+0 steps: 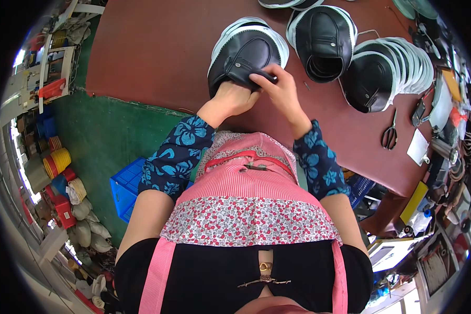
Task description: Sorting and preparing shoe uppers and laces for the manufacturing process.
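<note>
A black leather shoe upper (pixel 246 52) tops a stack of white-edged uppers on the brown table (pixel 152 57). My left hand (pixel 234 97) grips its near edge from below. My right hand (pixel 277 86) pinches the strap with a small metal buckle at the upper's near side. Both forearms wear blue flowered sleeve covers.
Two more stacks of black uppers (pixel 324 39) (pixel 382 73) lie to the right. Black scissors (pixel 389 135) rest near the table's right edge, with tools and papers beyond. A blue crate (pixel 126 188) stands on the green floor at the left, near spools and bags.
</note>
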